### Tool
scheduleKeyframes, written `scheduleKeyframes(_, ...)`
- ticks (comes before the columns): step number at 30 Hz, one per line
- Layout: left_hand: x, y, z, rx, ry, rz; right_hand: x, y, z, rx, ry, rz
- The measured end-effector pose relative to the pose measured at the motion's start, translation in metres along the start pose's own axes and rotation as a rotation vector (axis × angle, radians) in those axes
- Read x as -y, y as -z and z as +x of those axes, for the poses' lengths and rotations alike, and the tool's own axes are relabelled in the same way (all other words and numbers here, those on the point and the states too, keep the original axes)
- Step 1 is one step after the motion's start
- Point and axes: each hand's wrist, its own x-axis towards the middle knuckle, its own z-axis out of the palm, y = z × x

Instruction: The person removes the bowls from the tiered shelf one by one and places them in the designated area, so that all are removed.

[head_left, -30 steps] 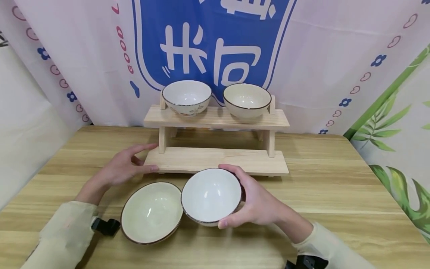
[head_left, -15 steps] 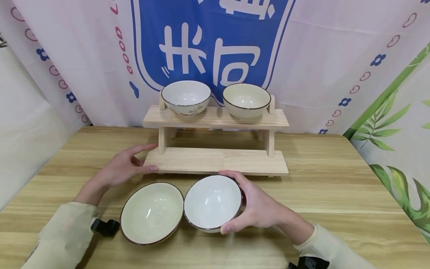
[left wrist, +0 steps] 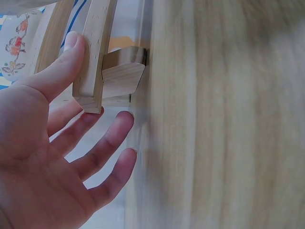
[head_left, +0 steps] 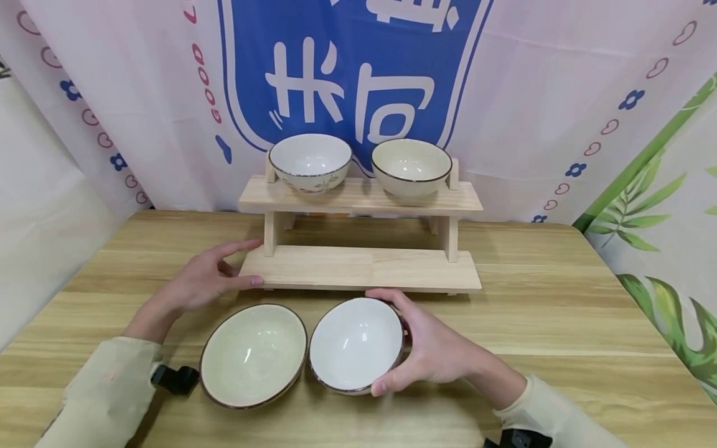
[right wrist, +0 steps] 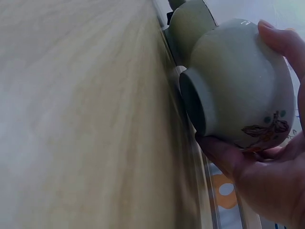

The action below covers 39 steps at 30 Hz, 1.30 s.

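My right hand [head_left: 431, 348] holds a white bowl [head_left: 356, 344] by its right side, thumb and fingers spread around the dark rim. In the right wrist view the bowl's flower-painted outside [right wrist: 243, 81] shows, its foot ring partly lifted from the tabletop. Close to its left, a larger cream bowl [head_left: 254, 358] with a brown rim sits on the table. My left hand [head_left: 204, 280] grips the left end of the lower board of a two-tier wooden rack [head_left: 358, 267]. In the left wrist view the thumb lies along the board [left wrist: 90, 67], fingertips at its end.
On the rack's upper tier stand a white flowered bowl [head_left: 310, 155] at left and a cream bowl [head_left: 411, 160] at right. Behind the rack hangs a printed curtain [head_left: 515, 124]. The wooden table [head_left: 560, 311] runs out to both sides.
My right hand has moved the white bowl slightly toward me and a little to the right, so it now sits lower beside the cream bowl. The left hand has stayed on the rack.
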Motion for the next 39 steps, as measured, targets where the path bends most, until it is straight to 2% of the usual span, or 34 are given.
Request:
scheduleKeyframes(15, -0.0015, 0.0016, -0.0020, 0.001, 0.007, 0.004, 0.0013, 0.0029, -0.0020, 0.036, -0.040, -0.096)
scheduleKeyframes(32, -0.0005, 0.0012, -0.0014, -0.002, 0.003, -0.003, 0.0009, 0.0022, -0.0013, 0.058, -0.028, -0.095)
scheduleKeyframes(36, -0.0011, 0.0015, -0.0015, 0.002, 0.012, 0.002, 0.0032, 0.0036, -0.0016, 0.048, -0.038, -0.143)
scheduleKeyframes(39, -0.0026, 0.0018, 0.0006, 0.004, 0.011, 0.011, 0.0077, 0.0093, -0.0020, 0.014, -0.012, -0.172)
